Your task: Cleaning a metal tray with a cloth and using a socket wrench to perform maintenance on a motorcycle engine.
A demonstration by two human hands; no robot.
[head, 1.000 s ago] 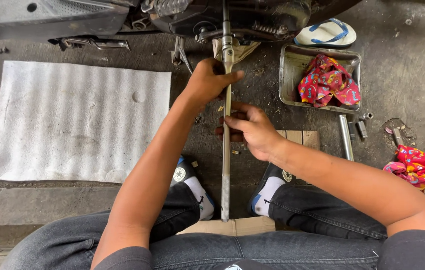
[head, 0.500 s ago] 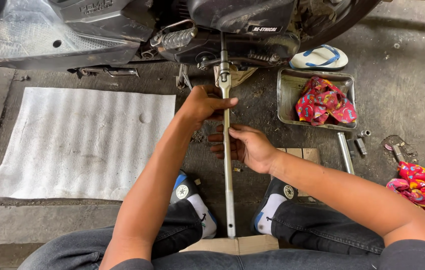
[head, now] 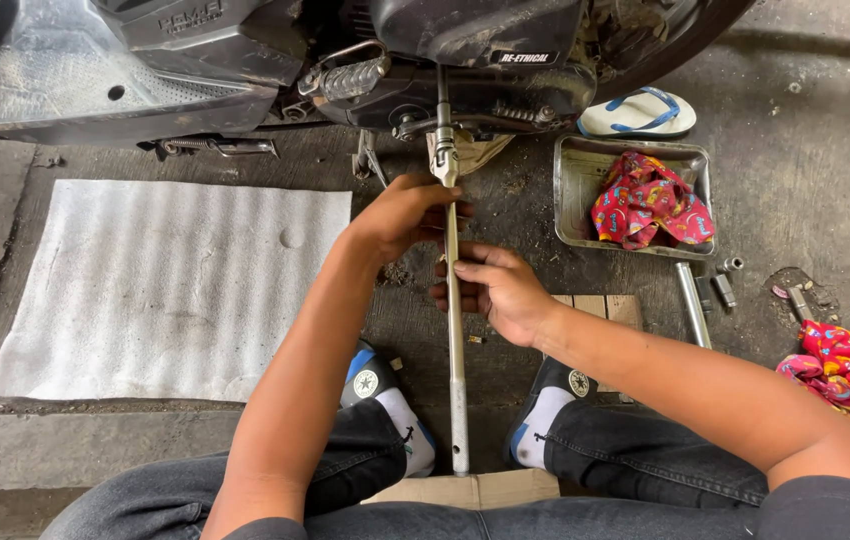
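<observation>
A long metal wrench bar (head: 456, 380) runs from between my shoes up to the underside of a dark scooter (head: 395, 60). My left hand (head: 405, 215) wraps the bar near its head, just below the scooter's engine. My right hand (head: 495, 290) holds the bar's shaft a little lower, fingers curled around it. The bar's free end lies near my left shoe (head: 385, 400).
A white ribbed mat (head: 165, 285) lies on the concrete at left. A metal tray (head: 575, 195) holding a red patterned rag (head: 650, 210) sits at right, with sockets (head: 723, 285), another metal bar (head: 692, 315), a second red rag (head: 840, 365) and two sandals (head: 640, 115) nearby.
The view has tilted up, showing more of the scooter. Both hands stay on the bar, the left close to its head.
</observation>
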